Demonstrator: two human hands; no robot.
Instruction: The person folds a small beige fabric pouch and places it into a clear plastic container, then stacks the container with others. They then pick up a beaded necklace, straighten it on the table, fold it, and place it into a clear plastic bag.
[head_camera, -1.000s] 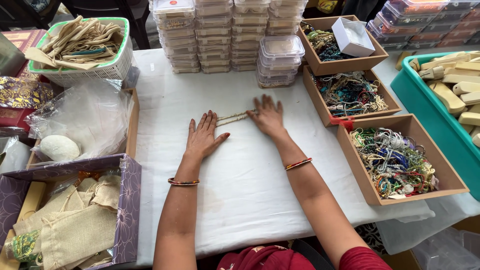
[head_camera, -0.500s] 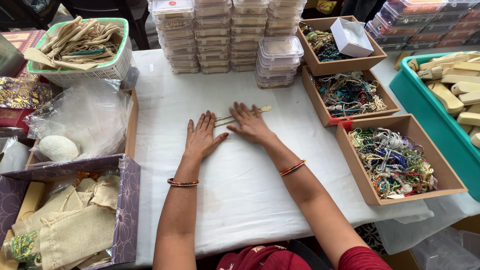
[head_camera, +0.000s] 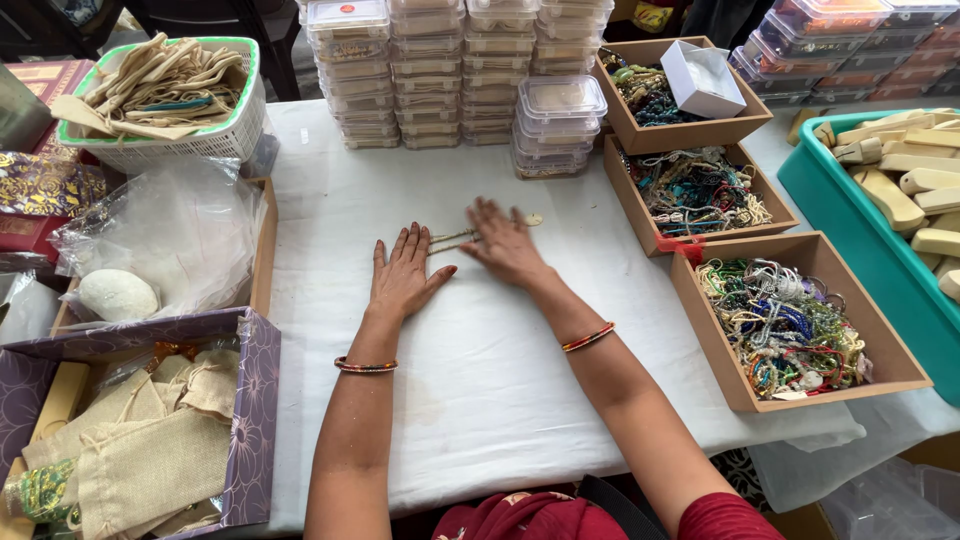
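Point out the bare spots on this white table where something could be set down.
The bare cloth between the forearms is free. So is the strip between the left hand and the purple box, and the patch below the stacked clear containers. The right side is crowded with bead trays.

White-clothed desk, stacked clear lidded boxes, three brown trays of beads, white basket, thin gold chain

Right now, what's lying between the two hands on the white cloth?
Head view: a thin gold chain stretches from the left hand fingertips under the right hand; otherwise only bare white tablecloth.
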